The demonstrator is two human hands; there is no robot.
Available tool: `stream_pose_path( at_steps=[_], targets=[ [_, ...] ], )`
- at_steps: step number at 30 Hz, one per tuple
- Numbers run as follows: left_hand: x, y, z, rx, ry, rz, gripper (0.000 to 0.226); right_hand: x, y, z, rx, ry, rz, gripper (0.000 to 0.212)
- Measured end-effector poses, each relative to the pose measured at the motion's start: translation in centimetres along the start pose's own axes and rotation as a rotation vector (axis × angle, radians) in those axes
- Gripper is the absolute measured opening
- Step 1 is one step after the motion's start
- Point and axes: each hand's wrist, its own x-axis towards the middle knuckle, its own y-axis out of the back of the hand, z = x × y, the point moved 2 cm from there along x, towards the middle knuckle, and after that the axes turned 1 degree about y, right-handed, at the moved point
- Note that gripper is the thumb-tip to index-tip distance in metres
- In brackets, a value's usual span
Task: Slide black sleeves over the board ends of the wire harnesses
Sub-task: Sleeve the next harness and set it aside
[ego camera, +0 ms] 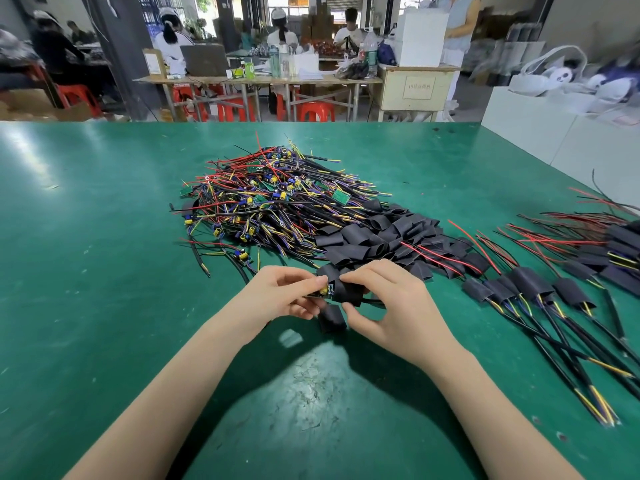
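My left hand [282,294] pinches the small board end [323,292] of a wire harness, its yellow part showing between my fingertips. My right hand [384,306] grips a black sleeve [348,293] that sits partly over that board end. A second loose black sleeve [331,318] lies on the green table [104,271] just below my hands. Behind them is a heap of bare harnesses [270,199] with red, yellow and black wires. A pile of loose black sleeves [381,237] lies to its right.
Sleeved harnesses [530,285] lie in a row at the right, cables running toward the near edge. White boxes [554,133] stand at the table's far right corner. People sit at benches with red stools beyond the far edge.
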Motion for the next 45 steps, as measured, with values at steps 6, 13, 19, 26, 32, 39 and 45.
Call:
stream_pose_path(
  at_steps=[6, 13, 19, 26, 32, 39, 45],
  targets=[
    [0.0, -0.3, 0.1, -0.028, 0.003, -0.04, 0.024, -0.1, 0.2, -0.1, 0.042, -0.035, 0.0, 0.025],
    [0.2, 0.0, -0.2, -0.068, -0.036, -0.033, 0.013, -0.3, 0.2, 0.2, 0.017, -0.051, -0.058, 0.026],
    [0.2, -0.2, -0.4, -0.065, -0.016, -0.059, 0.012, -0.2, 0.2, 0.0, -0.047, -0.03, -0.058, 0.022],
    [0.1, -0.4, 0.0, -0.027, -0.057, -0.013, 0.028, -0.2, 0.2, 0.1, -0.065, -0.091, -0.005, 0.023],
    [0.4, 0.3, -0.4, -0.054, 0.034, 0.035, 0.013, -0.1, -0.4, -0.3, -0.159, -0.037, 0.037, 0.021],
    [0.2, 0.6, 0.0, -0.059, 0.109, 0.002, 0.005, -0.1, -0.4, -0.8, -0.226, 0.04, 0.135, 0.015],
    [0.1, 0.6, 0.3, -0.023, 0.059, -0.004, 0.016, -0.1, -0.3, -1.0, -0.229, 0.054, 0.131, 0.014]
  ],
)
